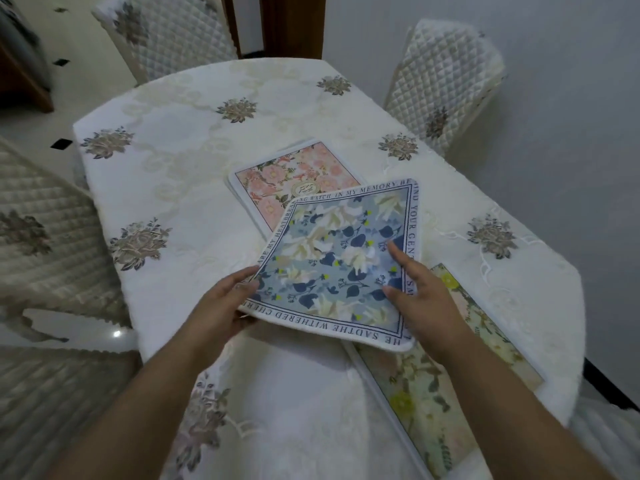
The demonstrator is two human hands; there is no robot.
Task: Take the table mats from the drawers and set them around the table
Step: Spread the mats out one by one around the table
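The left hand [225, 303] pinches the near-left edge of the blue flowered rectangular cloth table mat [339, 258] while the right hand [419, 296] rests straight-fingered on top, seemingly steadying it for placing, with a pink flowered mat [294, 174] behind it and a green-yellow flowered mat [450, 358] at its right.

Pretty clearly a dining room in someone's home. There's a table [114, 265] under a cream embroidered cloth [180, 98], chairs [446, 81] pulled up around it in matching quilted covers [166, 36], and floral mats [294, 168] on top. Pale tiled floor [83, 57] with little black diamonds, dark wooden door frame [287, 26] behind.
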